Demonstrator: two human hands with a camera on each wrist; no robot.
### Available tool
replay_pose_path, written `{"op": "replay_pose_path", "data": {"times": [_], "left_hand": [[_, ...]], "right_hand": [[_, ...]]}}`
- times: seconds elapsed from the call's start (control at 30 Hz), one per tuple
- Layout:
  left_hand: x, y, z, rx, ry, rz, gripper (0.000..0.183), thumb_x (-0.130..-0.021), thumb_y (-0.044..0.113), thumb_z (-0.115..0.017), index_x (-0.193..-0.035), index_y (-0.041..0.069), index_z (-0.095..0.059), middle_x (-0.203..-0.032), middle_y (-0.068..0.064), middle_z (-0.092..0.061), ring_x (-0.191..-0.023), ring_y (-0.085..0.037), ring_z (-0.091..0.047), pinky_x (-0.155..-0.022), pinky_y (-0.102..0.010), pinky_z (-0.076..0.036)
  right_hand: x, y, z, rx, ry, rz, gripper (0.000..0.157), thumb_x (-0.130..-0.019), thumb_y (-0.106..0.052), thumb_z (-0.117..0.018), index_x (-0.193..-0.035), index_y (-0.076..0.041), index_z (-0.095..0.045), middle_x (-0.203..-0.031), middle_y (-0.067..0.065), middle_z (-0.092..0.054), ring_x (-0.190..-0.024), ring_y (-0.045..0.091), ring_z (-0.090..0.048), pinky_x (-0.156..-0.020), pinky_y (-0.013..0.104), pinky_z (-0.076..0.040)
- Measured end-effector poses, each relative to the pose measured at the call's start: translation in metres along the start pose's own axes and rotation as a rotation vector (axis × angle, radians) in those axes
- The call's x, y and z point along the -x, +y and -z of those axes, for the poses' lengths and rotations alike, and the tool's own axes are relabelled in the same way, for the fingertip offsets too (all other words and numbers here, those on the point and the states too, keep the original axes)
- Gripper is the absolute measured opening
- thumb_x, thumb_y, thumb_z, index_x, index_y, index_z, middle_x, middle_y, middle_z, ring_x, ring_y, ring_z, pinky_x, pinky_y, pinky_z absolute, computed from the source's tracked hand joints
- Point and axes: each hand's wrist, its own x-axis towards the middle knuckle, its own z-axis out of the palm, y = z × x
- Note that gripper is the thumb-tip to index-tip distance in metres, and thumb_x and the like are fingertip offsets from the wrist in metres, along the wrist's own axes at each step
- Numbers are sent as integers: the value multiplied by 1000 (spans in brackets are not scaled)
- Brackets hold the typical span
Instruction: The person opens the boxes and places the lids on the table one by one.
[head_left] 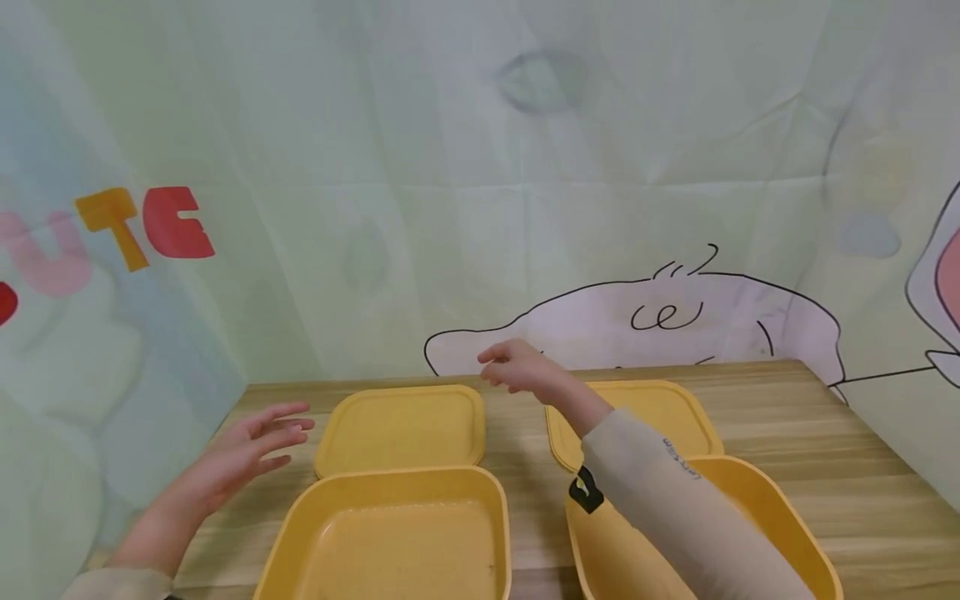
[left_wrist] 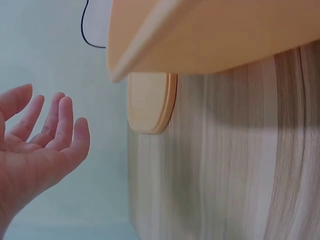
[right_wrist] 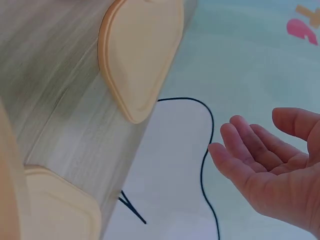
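My left hand point(head_left: 243, 450) hovers to the left of the left yellow lid point(head_left: 401, 429), its fingers loosely bent with nothing in them. My right hand point(head_left: 521, 367) is raised over the back of the table between the two lids, also holding nothing; in the right wrist view its fingers point(right_wrist: 250, 147) are relaxed and the palm shows. In front of the left lid stands a yellow box point(head_left: 405, 550) without a lid on. A second yellow box point(head_left: 757, 500) sits at the right, partly hidden by my right sleeve point(head_left: 675, 508). Behind that box lies the right yellow lid point(head_left: 660, 408).
The boxes and lids rest on a wood-grain table point(head_left: 810, 417). A printed cloth point(head_left: 360, 208) with cartoon drawings and coloured letters hangs behind it and along the sides. A small black tag point(head_left: 586, 490) hangs at my right cuff.
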Motion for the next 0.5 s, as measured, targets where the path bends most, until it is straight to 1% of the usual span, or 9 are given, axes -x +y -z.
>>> {"op": "replay_pose_path", "data": {"times": [0.1, 0.17, 0.27, 0.33, 0.43, 0.5], "left_hand": [[2, 10, -8, -15, -18, 1, 54, -97, 21, -51, -139, -6, -31, -128, -12, -51, -102, -3, -54, -94, -47, -44], [4, 16, -15, -10, -29, 3, 52, -96, 21, -53, -138, -4, -33, -126, -12, -52, -102, -4, -55, -93, -40, -46], [7, 23, -22, 0, -58, -28, 48, -96, 18, -53, -136, -2, -38, -121, -7, -54, -102, -5, -55, -89, -28, -48], [8, 27, -28, 9, -75, -38, 45, -95, 17, -54, -135, -1, -40, -119, -5, -55, -102, -7, -55, -87, -24, -47], [12, 32, -35, -27, -91, -54, 44, -95, 18, -53, -134, 0, -41, -120, -9, -54, -102, -8, -55, -86, -24, -48], [14, 36, -40, -75, -94, -79, 45, -96, 17, -53, -135, 0, -40, -121, -14, -52, -101, -10, -56, -84, -26, -48]], "right_hand": [[9, -2, 5, 22, -20, 46, 34, -93, -12, -54, -125, 1, -55, -116, 13, -60, -105, 29, -56, -89, 44, -48], [17, -3, 8, 24, -36, 73, 34, -93, -12, -54, -124, 1, -55, -114, 12, -61, -103, 28, -56, -88, 44, -48], [30, -3, 12, 18, -55, 104, 34, -93, -14, -55, -124, 0, -55, -110, 11, -63, -99, 27, -57, -87, 43, -49], [39, -1, 15, 12, -59, 119, 33, -93, -14, -56, -123, 1, -56, -108, 12, -63, -96, 25, -57, -86, 41, -49], [51, 4, 19, -3, -57, 138, 32, -93, -13, -56, -121, 2, -56, -106, 12, -65, -93, 25, -58, -84, 38, -49], [60, 9, 21, -7, -51, 153, 30, -93, -10, -54, -120, 3, -56, -103, 11, -66, -90, 23, -58, -82, 36, -49]]}}
